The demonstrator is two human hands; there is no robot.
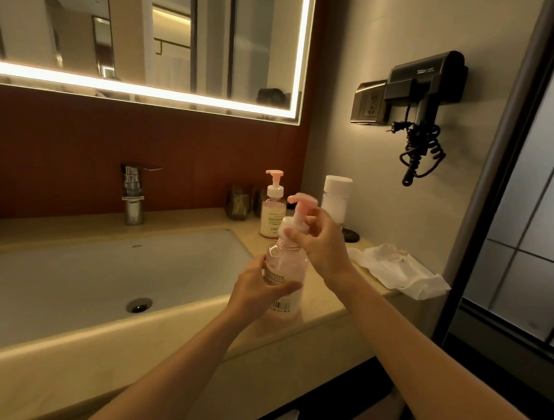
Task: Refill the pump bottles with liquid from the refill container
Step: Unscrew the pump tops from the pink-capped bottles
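- Left hand (259, 288): fingers and thumb wrapped round the lower body of the pump bottle (287, 267), holding it upright. The grip sits low – judged to steady the bottle against twisting at the neck.
- Right hand (318, 243): fingertips curled round the white collar of the pump top (301, 204), pinching it from the right side. The pink nozzle stands above the fingers and leans slightly.
- Neck: bare screw threads show beneath the collar, so the pump top is not seated. Whether it is coming off or going on cannot be told from one frame.
- Position of the held bottle: at the front of the desk (322, 304), just beside the right rim of the sink (108, 266). Its base appears to rest on the desk; contact is not certain. Placement near the sink is judged sensible for catching drips.
- Contents: the body looks pink most of the way up; the exact level cannot be read.
- Second pump bottle (273, 216): upright at the back of the desk, pump fitted, untouched.
- Refill container (336, 196): upright by the wall with its white cap on, behind the right hand and within reach – not yet opened for pouring.
- Cloth (397, 270): crumpled white, lying on the desk to the right, presumably kept for spills.
- Risk: a loose pump top held over the desk may drip from its tube.
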